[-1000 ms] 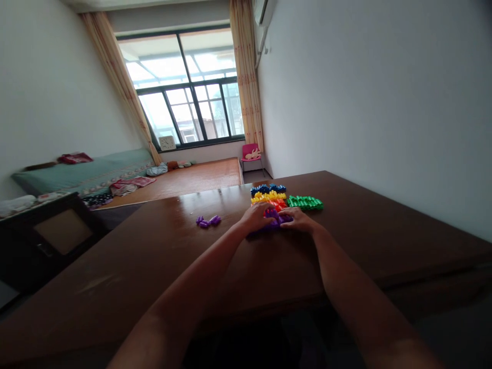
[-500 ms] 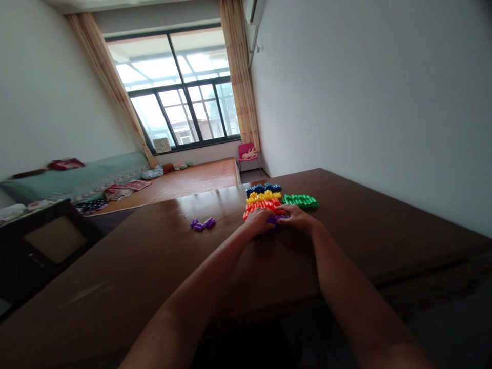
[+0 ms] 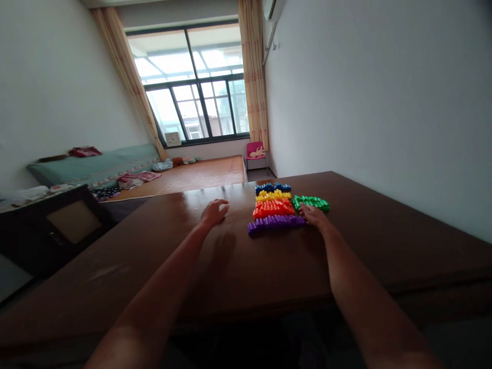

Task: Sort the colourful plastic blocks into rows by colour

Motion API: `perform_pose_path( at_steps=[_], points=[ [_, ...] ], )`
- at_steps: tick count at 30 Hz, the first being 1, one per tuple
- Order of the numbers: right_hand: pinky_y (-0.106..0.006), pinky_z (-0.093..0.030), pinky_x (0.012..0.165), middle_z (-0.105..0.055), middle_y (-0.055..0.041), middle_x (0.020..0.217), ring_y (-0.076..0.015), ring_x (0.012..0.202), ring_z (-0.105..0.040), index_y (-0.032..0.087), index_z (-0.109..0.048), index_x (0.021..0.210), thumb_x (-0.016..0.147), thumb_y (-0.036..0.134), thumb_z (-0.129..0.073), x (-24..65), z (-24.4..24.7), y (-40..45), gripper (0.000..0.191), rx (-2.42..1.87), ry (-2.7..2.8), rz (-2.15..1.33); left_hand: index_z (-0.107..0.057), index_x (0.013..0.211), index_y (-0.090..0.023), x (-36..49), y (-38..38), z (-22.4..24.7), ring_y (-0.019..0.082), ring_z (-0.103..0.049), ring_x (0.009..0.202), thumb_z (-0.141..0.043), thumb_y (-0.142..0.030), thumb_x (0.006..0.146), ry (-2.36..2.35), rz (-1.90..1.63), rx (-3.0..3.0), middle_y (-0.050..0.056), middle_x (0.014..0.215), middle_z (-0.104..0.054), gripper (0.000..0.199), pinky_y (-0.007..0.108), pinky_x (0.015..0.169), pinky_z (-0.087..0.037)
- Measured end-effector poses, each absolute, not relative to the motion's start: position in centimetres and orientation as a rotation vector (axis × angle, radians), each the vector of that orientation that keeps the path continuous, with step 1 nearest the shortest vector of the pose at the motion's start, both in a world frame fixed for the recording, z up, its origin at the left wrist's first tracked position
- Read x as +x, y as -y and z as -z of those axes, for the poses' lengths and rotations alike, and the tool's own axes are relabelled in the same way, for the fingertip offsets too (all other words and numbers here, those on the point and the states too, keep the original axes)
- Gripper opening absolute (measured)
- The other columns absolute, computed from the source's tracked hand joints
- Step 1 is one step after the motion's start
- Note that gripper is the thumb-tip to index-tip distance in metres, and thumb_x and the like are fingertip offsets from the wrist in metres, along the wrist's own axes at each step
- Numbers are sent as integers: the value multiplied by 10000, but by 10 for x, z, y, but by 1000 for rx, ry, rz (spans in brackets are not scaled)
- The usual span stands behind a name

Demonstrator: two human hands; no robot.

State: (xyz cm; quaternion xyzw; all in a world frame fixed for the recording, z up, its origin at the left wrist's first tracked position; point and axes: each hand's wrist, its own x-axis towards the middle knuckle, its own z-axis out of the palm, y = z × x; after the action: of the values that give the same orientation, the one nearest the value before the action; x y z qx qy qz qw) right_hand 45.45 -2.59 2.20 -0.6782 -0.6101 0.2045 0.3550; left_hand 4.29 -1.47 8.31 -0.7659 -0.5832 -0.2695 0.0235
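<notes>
A dark cabinet [image 3: 73,218] stood at far left, a teal-covered couch [image 3: 100,166] behind it. A square clock [image 3: 172,139] leaned at the foot of the window [image 3: 194,84], beyond a low bed [image 3: 207,171]. Over the bare left part of the brown tabletop [image 3: 126,246], a person's left hand [image 3: 216,212] hung with fingers bent, thumb and forefinger parted; whatever lay behind the hand was hidden. In the background a pink chair [image 3: 255,150] held a pale toy [image 3: 258,152]. Right of the tabletop's middle, interlocking pieces lay in bands of color: a purple row [image 3: 274,224] nearest the person, then a red row [image 3: 273,208], a yellow row [image 3: 273,195] and a blue row [image 3: 272,187] toward the far edge. The right hand [image 3: 314,215] reached to the purple row's right end, its fingers beside the green pieces [image 3: 313,202]; whether they gripped anything could not be told. The green pieces lay right of the red and yellow rows. A pale wall [image 3: 376,102] rose at right.
</notes>
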Motion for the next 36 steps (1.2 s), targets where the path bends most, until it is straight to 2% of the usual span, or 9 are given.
perform_pose_path(
  at_steps=[3, 6, 13, 15, 18, 24, 28, 31, 36],
  points=[
    [-275, -464, 684, -727, -86, 850, -186, 733, -649, 171, -701, 898, 929, 495, -339, 457, -17, 23, 486, -1773, 1542, -586, -669, 1107, -178, -13, 15, -70, 229, -623, 1032, -486, -352, 881, 2011, 860, -2198, 84, 1097, -678, 339, 339, 939, -471],
    [-286, -453, 688, -719, -93, 833, -191, 720, -635, 192, -698, 858, 913, 458, -361, 460, -15, 23, 433, -1742, 1491, -327, -649, 1141, -168, -46, 22, -52, 239, -585, 1129, -491, -387, 884, 2152, 781, -2117, 100, 1187, -655, 373, 343, 1001, -431],
    [-344, -451, 816, -701, -95, 982, -215, 893, -618, 178, -657, 1005, 942, 358, -314, 429, -28, 46, 393, -1461, 1529, 286, -425, 1404, -250, -46, 31, -19, 312, -304, 1397, -549, -514, 841, 2185, 626, -2309, 99, 1517, -357, 634, 452, 1109, -290],
    [-353, -453, 839, -695, -99, 980, -219, 918, -611, 170, -654, 999, 947, 340, -325, 412, -33, 55, 374, -1382, 1606, 378, -471, 1371, -275, -44, 31, -19, 303, -317, 1390, -557, -500, 839, 2134, 629, -2407, 77, 1516, -361, 584, 450, 1112, -290],
    [-361, -456, 869, -687, -99, 975, -217, 920, -607, 168, -641, 994, 942, 313, -361, 379, -40, 69, 320, -1229, 1722, 474, -627, 1213, -271, -45, 33, -24, 258, -463, 1283, -631, -454, 790, 1962, 772, -2585, 59, 1387, -517, 461, 368, 1089, -340],
    [-354, -463, 926, -667, -76, 1083, -208, 1028, -590, 209, -608, 1121, 918, 246, -422, 265, -47, 77, 278, -905, 2240, 185, -748, 883, -154, -52, 41, -32, 189, -648, 905, -533, -443, 860, 1764, 1115, -2823, 65, 932, -720, 361, 260, 864, -488],
    [-398, -409, 1011, -611, -102, 1243, -233, 1156, -538, 202, -529, 1307, 887, 215, -431, 183, -43, 46, 431, -995, 2376, 38, -716, 1023, -139, -48, 47, -29, 191, -664, 868, -519, -351, 869, 2016, 1204, -2530, 88, 991, -722, 327, 274, 819, -511],
    [-403, -356, 1054, -581, -113, 1299, -230, 1192, -526, 199, -465, 1382, 882, 204, -431, 146, -35, 19, 501, -1188, 2377, -44, -707, 1061, -197, -43, 51, -25, 205, -650, 998, -559, -365, 850, 1941, 1081, -2596, 73, 1103, -705, 308, 292, 917, -484],
    [-382, -398, 990, -604, -104, 1276, -239, 1168, -523, 222, -569, 1254, 897, 256, -484, 139, -22, 6, 368, -1387, 2415, -121, -735, 971, -217, -44, 50, -26, 202, -651, 1013, -577, -302, 828, 1910, 960, -2661, 54, 1055, -728, 229, 310, 948, -472]
  ],
)
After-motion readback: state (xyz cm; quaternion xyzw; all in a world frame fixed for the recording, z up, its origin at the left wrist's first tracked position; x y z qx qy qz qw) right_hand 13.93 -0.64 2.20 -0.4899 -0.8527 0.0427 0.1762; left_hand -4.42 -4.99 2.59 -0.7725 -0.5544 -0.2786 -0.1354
